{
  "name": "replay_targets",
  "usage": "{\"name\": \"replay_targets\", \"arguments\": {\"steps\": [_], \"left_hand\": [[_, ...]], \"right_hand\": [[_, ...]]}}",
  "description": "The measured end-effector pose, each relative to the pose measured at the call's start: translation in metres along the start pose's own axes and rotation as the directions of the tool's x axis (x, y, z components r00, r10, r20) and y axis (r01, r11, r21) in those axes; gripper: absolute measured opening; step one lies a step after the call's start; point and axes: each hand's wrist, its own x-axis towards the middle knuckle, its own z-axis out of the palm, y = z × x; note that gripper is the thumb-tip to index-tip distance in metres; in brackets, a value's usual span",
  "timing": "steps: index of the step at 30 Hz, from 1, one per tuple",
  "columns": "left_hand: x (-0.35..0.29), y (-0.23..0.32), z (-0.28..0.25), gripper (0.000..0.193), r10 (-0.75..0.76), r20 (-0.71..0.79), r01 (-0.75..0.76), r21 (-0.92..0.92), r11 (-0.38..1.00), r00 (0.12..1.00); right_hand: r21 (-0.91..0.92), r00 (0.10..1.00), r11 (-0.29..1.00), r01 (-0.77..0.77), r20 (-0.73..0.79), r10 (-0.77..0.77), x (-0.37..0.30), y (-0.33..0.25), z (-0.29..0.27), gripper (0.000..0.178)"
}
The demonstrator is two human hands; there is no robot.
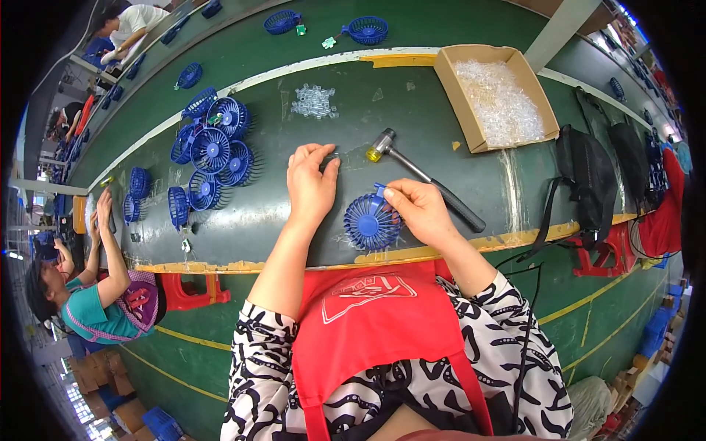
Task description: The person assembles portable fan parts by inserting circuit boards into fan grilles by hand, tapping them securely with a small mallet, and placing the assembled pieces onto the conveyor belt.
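A blue round fan grille (371,222) lies on the green bench near its front edge. My right hand (419,209) pinches the small tab at the grille's upper rim. My left hand (310,184) rests on the bench just left of it, fingertips closed on a tiny clear part near a small hammer (423,176) with a yellow and grey head and a black handle. The hammer lies diagonally behind the grille, untouched.
A pile of blue fan grilles (209,151) sits at the left. Loose clear parts (315,101) lie further back; an open cardboard box (471,117) of clear parts is at the right. A black bag (588,176) hangs over the right edge. Another person (88,294) works at the left.
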Motion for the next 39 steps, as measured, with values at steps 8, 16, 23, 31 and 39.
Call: {"name": "replay_targets", "arguments": {"steps": [8, 16, 23, 31, 39], "left_hand": [[-0.013, 0.005, -0.007, 0.014, -0.366, 0.236, 0.435, -0.517, 0.737, 0.900], [-0.041, 0.022, -0.043, 0.021, -0.261, 0.578, 0.625, -0.764, 0.162, 0.773], [-0.052, 0.025, -0.053, 0.019, -0.239, 0.607, 0.641, -0.762, 0.097, 0.758], [-0.053, 0.023, -0.053, 0.017, -0.242, 0.560, 0.605, -0.771, 0.197, 0.792], [-0.055, 0.029, -0.050, 0.016, -0.295, 0.396, 0.493, -0.673, 0.551, 0.870]], "right_hand": [[0.024, 0.997, 0.998, -0.063, 0.047, 0.062, -0.002, -0.016, -0.003, 0.022], [0.168, 0.989, 0.986, -0.017, 0.150, -0.009, 0.004, -0.027, 0.002, 0.023], [0.177, 0.969, 0.983, -0.047, 0.245, 0.002, 0.003, -0.023, 0.014, 0.023], [0.187, 0.963, 0.980, -0.071, 0.271, 0.018, 0.008, -0.023, 0.019, 0.021], [-0.090, 0.971, 0.995, -0.031, 0.232, 0.051, 0.022, -0.029, 0.024, 0.023]]}}
